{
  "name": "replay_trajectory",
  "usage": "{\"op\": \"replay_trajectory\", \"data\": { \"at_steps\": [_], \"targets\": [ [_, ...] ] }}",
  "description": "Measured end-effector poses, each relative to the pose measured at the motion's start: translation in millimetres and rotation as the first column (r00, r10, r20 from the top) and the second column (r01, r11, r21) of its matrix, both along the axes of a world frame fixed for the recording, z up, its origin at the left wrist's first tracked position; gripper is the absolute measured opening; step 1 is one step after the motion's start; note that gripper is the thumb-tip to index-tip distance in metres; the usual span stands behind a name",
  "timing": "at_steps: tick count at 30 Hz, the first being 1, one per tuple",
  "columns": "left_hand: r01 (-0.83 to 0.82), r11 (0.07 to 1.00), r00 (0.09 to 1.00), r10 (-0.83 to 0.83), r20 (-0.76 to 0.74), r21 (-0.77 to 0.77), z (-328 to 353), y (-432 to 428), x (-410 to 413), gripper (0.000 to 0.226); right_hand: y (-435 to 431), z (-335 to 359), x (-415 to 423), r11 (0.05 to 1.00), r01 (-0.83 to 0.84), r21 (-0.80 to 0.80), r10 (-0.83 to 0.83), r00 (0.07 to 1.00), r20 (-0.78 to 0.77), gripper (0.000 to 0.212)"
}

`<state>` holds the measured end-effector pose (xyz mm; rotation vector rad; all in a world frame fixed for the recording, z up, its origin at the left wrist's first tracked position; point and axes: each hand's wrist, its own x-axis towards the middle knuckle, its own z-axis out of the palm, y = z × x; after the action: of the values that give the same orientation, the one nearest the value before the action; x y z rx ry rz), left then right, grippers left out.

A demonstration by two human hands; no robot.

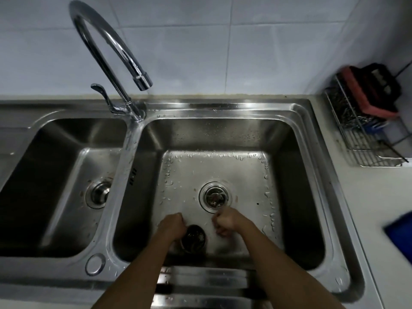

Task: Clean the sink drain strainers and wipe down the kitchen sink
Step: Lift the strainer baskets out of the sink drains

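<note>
Likely light, stiff, wet-slick strainer (193, 238); grip by rim. Clamped in left hand (172, 226); right hand (225, 221) fisted, contents unclear.

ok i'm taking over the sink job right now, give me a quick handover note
Left hand: grips the pulled-out strainer basket low in the right basin, near its front wall.
Right hand: curled in a fist beside it, nothing visible in it.
Right drain: open, debris inside.
Left basin: second strainer seated in its drain.
Done: right strainer is out.
Left: clean both strainers, wipe the sink. No water shows at the faucet.
</note>
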<state>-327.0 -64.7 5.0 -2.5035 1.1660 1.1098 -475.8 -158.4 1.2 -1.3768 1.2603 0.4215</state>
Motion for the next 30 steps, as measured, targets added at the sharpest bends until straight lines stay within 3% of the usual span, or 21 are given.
{"op": "replay_trajectory", "data": {
  "at_steps": [4,7,11,14,17,23,26,30],
  "targets": [
    [0.005,0.991,0.999,0.000,0.036,-0.135,0.7,-35.1,-3.6,0.024,-34.7,5.1,-7.2,0.910,0.004,-0.415,-0.071,0.987,-0.146,0.027],
    [-0.005,0.963,0.999,0.019,0.050,-0.271,-11.1,-64.3,-13.0,0.019,-49.3,-3.0,-5.2,0.847,-0.016,-0.531,-0.096,0.978,-0.184,0.029],
    [-0.016,0.946,0.995,0.047,0.089,-0.324,-39.0,-92.6,-26.0,0.037,-58.0,-33.9,5.8,0.800,-0.101,-0.592,-0.060,0.967,-0.246,0.050],
    [0.071,0.962,0.971,-0.006,0.240,-0.263,-58.0,-105.0,-33.0,0.053,-59.0,-56.8,12.1,0.779,-0.114,-0.617,-0.068,0.962,-0.264,0.060],
    [0.110,0.970,0.936,-0.029,0.351,-0.215,-73.7,-108.7,-34.8,0.050,-57.7,-71.6,15.2,0.750,-0.136,-0.648,-0.082,0.952,-0.295,0.060],
    [0.186,0.968,0.907,-0.103,0.408,-0.169,-80.7,-106.0,-36.8,0.055,-55.1,-79.2,22.0,0.692,-0.213,-0.690,-0.056,0.937,-0.346,0.051],
    [0.159,0.971,0.922,-0.083,0.378,-0.176,-70.0,-107.3,-36.4,0.055,-56.3,-69.5,24.7,0.673,-0.234,-0.702,-0.021,0.942,-0.335,0.047],
    [0.081,0.965,0.977,-0.027,0.212,-0.248,-34.6,-104.1,-31.4,0.054,-58.5,-37.2,17.2,0.714,-0.204,-0.670,-0.013,0.953,-0.304,0.049]
  ]
}}
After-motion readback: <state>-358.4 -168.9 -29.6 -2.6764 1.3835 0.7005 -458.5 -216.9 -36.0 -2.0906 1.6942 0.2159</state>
